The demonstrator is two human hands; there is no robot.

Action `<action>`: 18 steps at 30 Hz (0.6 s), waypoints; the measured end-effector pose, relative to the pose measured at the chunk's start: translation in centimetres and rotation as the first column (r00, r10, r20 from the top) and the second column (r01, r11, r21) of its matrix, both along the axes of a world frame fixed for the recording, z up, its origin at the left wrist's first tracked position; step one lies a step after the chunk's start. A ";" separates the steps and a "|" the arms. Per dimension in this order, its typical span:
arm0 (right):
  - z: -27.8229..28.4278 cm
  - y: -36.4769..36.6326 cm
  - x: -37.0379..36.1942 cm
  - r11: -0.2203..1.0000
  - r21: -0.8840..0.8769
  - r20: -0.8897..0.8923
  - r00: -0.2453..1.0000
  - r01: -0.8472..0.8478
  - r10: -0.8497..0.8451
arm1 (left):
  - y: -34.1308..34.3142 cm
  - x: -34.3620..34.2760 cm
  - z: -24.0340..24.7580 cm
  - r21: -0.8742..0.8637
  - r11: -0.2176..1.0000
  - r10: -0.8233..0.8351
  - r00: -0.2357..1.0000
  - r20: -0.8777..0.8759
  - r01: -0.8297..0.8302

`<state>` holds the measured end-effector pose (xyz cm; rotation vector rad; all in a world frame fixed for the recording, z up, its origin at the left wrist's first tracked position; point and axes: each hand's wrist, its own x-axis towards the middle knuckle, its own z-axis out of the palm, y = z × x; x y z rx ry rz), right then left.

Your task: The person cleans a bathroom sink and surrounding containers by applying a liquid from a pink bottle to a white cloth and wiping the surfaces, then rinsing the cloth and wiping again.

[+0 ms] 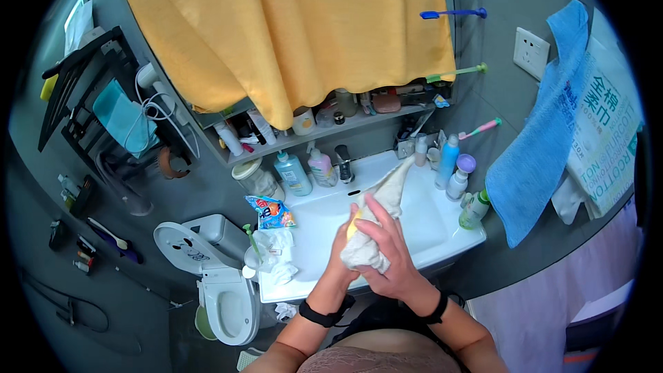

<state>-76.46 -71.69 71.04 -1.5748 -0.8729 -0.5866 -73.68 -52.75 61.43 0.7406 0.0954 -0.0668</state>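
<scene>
Over the white washbasin (421, 224), both hands have a bunched white cloth (366, 252) between them. My left hand (338, 252) is closed round its left side, the fingers partly hidden. My right hand (392, 249) presses on the cloth from the right, fingers bent over it. One pointed end of the cloth stretches up and away toward the back of the basin. A small yellow piece (354, 223) shows between the hands against the cloth; its kind is mostly hidden. Behind the hands stands a dark tap (344, 164).
Pump bottles (293, 174), a blue-orange packet (271, 213) and crumpled white tissues (277, 249) line the basin's left. More bottles (447, 162) crowd its right rim. Above hang a shelf (331, 128) and a yellow cloth (297, 34). A toilet (231, 307) stands left, a blue towel (535, 152) hangs right.
</scene>
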 end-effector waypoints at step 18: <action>-4.1 -1.1 5.9 0.905 -0.066 -0.208 0.881 0.420 -0.424 | -1.4 -5.0 4.7 0.262 0.950 -0.162 0.986 -0.043 0.168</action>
